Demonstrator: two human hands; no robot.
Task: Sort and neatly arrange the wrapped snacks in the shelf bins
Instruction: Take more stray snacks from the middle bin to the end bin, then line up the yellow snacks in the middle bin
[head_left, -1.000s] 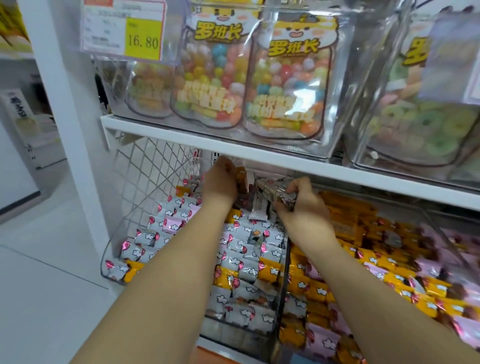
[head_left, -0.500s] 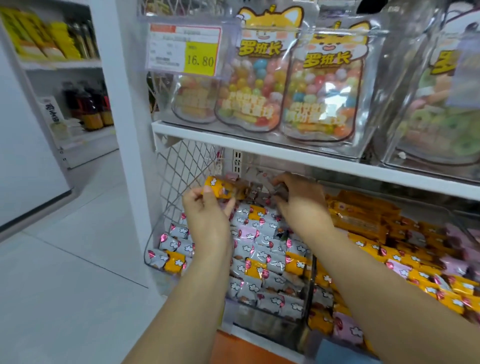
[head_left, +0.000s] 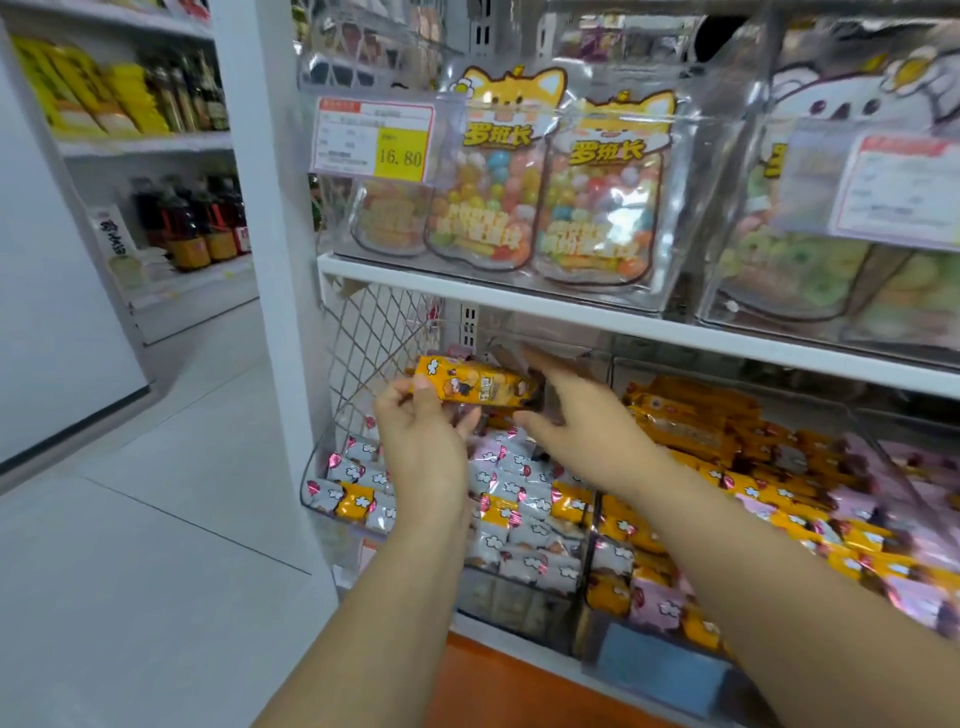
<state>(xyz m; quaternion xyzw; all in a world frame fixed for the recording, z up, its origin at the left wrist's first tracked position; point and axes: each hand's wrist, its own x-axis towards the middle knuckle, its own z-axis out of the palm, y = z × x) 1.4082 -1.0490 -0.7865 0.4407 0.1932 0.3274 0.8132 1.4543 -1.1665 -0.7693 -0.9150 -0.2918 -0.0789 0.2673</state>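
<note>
My left hand (head_left: 422, 447) pinches the left end of an orange wrapped snack (head_left: 470, 383) and holds it level above the left clear bin (head_left: 314, 470). My right hand (head_left: 584, 423) is at the snack's right end, with fingers above and thumb below; the grip is blurred. The left bin holds mostly grey and pink wrapped snacks (head_left: 511, 491) with a few orange ones mixed in. The right bin (head_left: 906, 470) is filled with orange and pink snacks (head_left: 758, 486). A clear divider (head_left: 592, 525) separates the two bins.
The white shelf board (head_left: 571, 314) just above leaves a low gap over the bins. It carries candy bags (head_left: 597, 202) and a price tag (head_left: 374, 140). A wire mesh panel (head_left: 374, 332) and a white post (head_left: 270, 208) close the left side. The aisle floor (head_left: 156, 519) lies to the left.
My left hand drew the orange snack out from the back of the left bin and raised it. My right hand moved from the bin's back to the snack's right end.
</note>
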